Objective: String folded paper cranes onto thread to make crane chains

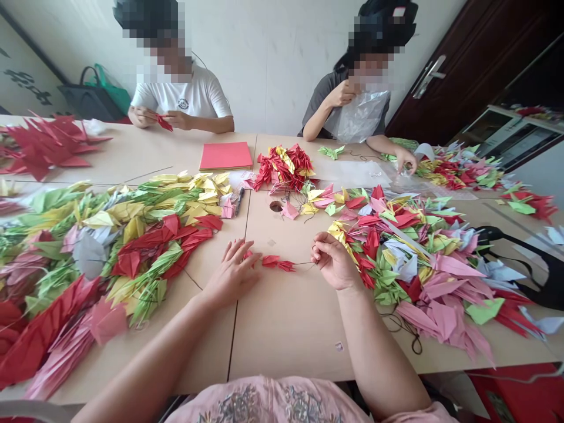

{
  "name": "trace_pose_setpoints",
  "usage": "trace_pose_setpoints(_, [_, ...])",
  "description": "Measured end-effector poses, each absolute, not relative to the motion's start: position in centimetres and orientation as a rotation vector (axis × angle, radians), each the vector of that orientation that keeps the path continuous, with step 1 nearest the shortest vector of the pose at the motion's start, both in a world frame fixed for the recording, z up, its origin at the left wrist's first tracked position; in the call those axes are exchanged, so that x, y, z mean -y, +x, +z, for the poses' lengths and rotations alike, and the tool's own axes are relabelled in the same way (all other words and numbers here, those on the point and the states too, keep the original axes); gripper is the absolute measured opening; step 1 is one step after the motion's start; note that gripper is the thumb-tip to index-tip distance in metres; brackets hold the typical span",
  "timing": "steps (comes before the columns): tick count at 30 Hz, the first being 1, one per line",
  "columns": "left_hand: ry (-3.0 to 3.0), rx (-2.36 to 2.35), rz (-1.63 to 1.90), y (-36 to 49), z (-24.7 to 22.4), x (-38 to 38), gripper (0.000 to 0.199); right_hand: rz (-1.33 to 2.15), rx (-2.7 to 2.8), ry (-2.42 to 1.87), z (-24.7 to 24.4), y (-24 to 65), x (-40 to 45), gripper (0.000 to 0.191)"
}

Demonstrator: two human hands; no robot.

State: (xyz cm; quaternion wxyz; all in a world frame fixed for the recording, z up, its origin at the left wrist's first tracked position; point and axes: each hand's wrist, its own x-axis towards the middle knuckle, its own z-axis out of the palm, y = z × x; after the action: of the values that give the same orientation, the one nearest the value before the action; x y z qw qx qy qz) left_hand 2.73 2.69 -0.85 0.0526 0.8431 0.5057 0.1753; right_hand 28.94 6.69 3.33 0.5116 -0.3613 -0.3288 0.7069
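Several small red folded paper pieces (277, 262) lie in a row on the table between my hands, with a thin dark string running from them to the right. My right hand (335, 261) pinches the end of that string between thumb and fingers. Palm down over the left end of the row, my left hand (233, 273) has its fingers spread, and a bit of red paper shows at its fingertips. Whether it presses on that paper is unclear.
Colourful folded paper is heaped at left (92, 252) and right (409, 252). Beyond lie a red-yellow bundle (284, 164), red sheets (226, 155) and a pen (239, 201). Across the table, one person holds red paper, another a clear plastic bag (359, 117).
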Motion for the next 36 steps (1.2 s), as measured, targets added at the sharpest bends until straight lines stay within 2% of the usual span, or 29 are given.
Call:
trace_pose_setpoints(5, [2.615, -1.43, 0.483, 4.7, -0.6, -2.6, 0.043, 1.709, 0.812, -0.882, 3.4, 28.7, -6.6, 0.024])
trace_pose_setpoints(13, [2.585, -1.419, 0.506, 4.9, -0.6, -3.2, 0.026, 1.663, 0.814, -0.902, 3.5, 29.0, -6.7, 0.022])
trace_pose_setpoints(19, [2.574, -1.347, 0.518, 7.2, 0.0, -4.1, 0.039, 1.684, 0.854, -0.871, 3.4, 28.8, -6.5, 0.024])
trace_pose_setpoints(24, [2.547, -1.265, 0.505, 8.8, 0.1, -4.9, 0.013, 1.685, 0.854, -0.846, 3.5, 29.0, -6.6, 0.024])
trace_pose_setpoints(36, [2.26, -1.304, 0.634, 5.9, 0.3, -5.5, 0.02, 1.598, 0.842, -0.868, 3.8, 29.7, -6.9, 0.028])
